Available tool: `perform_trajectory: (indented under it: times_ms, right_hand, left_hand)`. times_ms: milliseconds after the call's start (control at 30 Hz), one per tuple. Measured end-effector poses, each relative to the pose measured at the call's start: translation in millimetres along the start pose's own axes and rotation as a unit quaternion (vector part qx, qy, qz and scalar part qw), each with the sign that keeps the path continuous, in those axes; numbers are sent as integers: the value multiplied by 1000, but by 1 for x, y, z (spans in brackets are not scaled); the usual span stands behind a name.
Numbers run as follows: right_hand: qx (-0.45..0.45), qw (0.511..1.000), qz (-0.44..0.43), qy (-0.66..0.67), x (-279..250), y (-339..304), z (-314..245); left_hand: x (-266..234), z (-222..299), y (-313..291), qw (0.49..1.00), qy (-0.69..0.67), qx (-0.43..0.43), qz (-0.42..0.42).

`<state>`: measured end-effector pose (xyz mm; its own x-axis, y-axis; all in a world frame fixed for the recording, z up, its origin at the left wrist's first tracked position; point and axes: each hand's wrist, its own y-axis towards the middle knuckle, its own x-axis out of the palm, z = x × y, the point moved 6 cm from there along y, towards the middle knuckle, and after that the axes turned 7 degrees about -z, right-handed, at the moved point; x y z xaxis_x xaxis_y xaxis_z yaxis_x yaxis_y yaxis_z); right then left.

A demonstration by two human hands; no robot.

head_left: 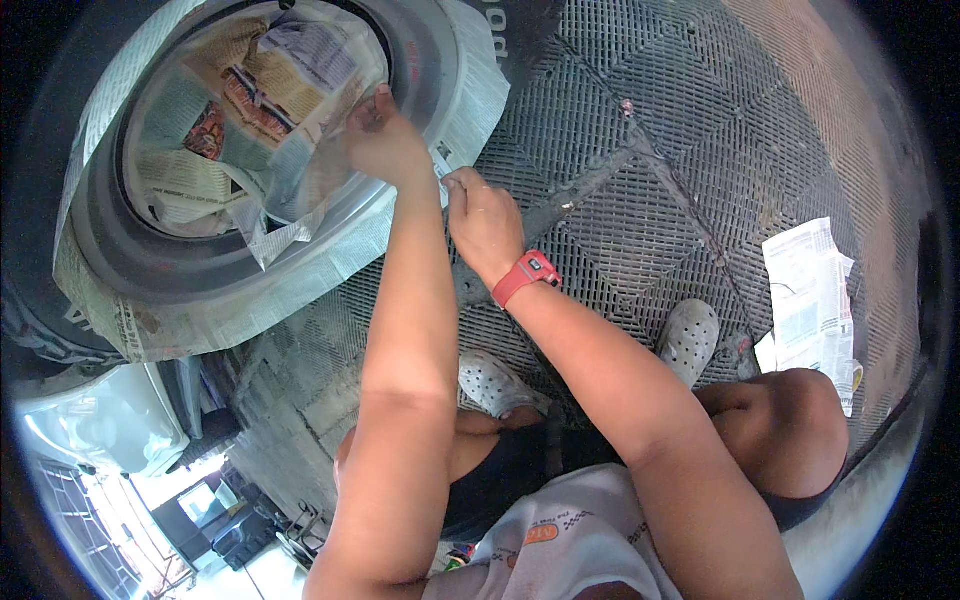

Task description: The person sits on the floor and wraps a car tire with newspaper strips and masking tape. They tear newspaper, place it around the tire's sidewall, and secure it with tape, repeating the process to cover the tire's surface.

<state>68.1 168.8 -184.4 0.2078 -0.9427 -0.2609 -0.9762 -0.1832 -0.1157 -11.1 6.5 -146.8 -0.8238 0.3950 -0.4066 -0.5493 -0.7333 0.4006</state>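
A car wheel stands at upper left, its grey rim (95,240) ringed by sheets of newspaper (215,325) tucked between rim and tyre. More newspaper (300,95) covers the wheel's face, and a loose corner of it hangs over the rim's lower lip. Over the right side of the rim is my left hand (388,145), its fingers bent and partly smeared by motion; whether they grip the paper is hidden. Just right of it, my right hand (487,222) is closed, thumb against fingers, on a thin light strip (441,168) at the outer newspaper's edge.
Ridged grey floor matting (690,130) spreads right of the wheel. Folded newspaper (808,295) lies on it at far right, near my knee. My clog-shod feet stand close below my hands. A glossy light-coloured body panel (105,420) curves beneath the wheel at left.
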Motion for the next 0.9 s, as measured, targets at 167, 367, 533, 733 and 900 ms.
perform_trajectory:
  times_ms: [167,367,533,733,900]
  right_hand:
    - [-4,999,-29,14,16,-5,-12]
    - [-8,1000,-17,4,12,-1,-4]
    - [2,1000,-23,-11,8,0,-2]
    - [2,999,-31,-11,8,-1,-9]
    - [-18,999,-37,5,13,-5,-14]
  left_hand:
    - [5,-28,20,940,-293,-173,-19]
    - [31,-33,32,879,-342,-322,-81]
    - [42,-33,37,810,-440,-375,-102]
    - [41,-30,46,757,-480,-421,-137]
    - [38,-16,42,735,-518,-419,-124]
